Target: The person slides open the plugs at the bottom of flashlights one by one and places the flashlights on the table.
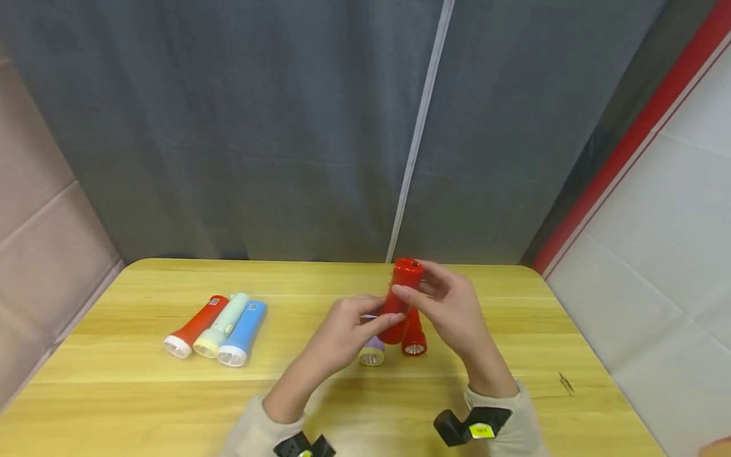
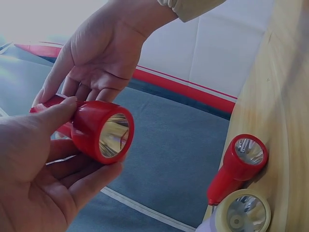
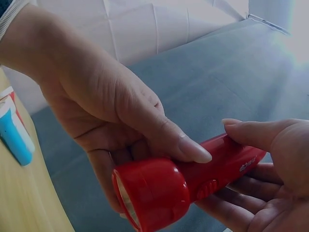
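Observation:
Above the table, both hands grip a red flashlight (image 1: 407, 274). My left hand (image 1: 341, 333) pinches it near the head, with the thumb across it. Higher up, my right hand (image 1: 454, 311) holds the tail end between thumb and fingers. In the left wrist view the clear lens of the held flashlight (image 2: 99, 130) faces out; the right wrist view shows its switch and a small white logo. Below and behind it lie a smaller red flashlight (image 1: 414, 339) and a purple one with a cream rim (image 1: 372, 353), both partly hidden by the hands and held flashlight.
On the left of the wooden table (image 1: 171, 406) lie a red flashlight (image 1: 201, 322), a pale green one (image 1: 225, 324) and a blue one (image 1: 247, 329), side by side. A small dark mark or object (image 1: 565, 383) is at the right. A grey curtain (image 1: 257, 139) hangs behind.

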`<state>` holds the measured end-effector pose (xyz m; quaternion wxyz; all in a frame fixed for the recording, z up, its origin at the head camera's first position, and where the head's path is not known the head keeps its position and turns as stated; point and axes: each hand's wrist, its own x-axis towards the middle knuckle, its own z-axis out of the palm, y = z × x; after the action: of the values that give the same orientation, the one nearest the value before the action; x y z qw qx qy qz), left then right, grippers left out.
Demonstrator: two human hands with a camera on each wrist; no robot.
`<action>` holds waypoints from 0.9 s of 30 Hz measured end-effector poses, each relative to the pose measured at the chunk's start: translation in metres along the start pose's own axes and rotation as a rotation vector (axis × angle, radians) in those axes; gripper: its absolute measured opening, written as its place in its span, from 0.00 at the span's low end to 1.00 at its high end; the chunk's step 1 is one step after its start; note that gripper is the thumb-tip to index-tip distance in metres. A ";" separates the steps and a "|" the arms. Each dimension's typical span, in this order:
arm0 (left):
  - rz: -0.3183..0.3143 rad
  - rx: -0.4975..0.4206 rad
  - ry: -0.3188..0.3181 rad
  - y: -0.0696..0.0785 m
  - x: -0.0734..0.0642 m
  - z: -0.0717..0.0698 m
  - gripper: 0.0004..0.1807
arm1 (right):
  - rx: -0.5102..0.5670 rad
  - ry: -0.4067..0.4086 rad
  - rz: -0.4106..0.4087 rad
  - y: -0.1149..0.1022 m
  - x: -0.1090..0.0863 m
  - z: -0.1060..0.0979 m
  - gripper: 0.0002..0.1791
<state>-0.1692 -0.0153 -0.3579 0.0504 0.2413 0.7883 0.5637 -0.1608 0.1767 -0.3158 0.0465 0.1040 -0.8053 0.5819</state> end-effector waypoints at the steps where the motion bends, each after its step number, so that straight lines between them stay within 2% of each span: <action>1: -0.009 -0.003 0.003 0.001 0.000 0.000 0.19 | 0.004 -0.004 -0.009 0.000 0.000 0.000 0.26; 4: -0.035 -0.023 0.017 0.002 -0.001 0.000 0.21 | 0.010 -0.015 -0.043 -0.001 -0.001 0.001 0.25; 8: -0.021 -0.031 0.027 0.003 -0.002 0.000 0.20 | 0.008 -0.022 -0.084 -0.001 -0.003 0.004 0.25; 13: -0.003 -0.006 0.033 0.003 -0.003 -0.002 0.17 | 0.000 -0.039 -0.088 -0.002 -0.004 0.007 0.25; 17: 0.005 0.008 0.029 0.003 -0.002 -0.002 0.18 | -0.022 -0.042 -0.077 -0.003 -0.004 0.005 0.21; 19: 0.010 0.014 0.024 0.003 -0.002 -0.003 0.19 | 0.001 -0.045 -0.075 -0.002 -0.004 0.004 0.18; 27: 0.059 0.071 0.016 0.000 -0.001 -0.002 0.21 | 0.181 -0.079 -0.034 -0.003 -0.002 0.000 0.22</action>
<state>-0.1690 -0.0176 -0.3573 0.0186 0.2616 0.8008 0.5384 -0.1578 0.1760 -0.3135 0.0152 0.1445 -0.7488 0.6467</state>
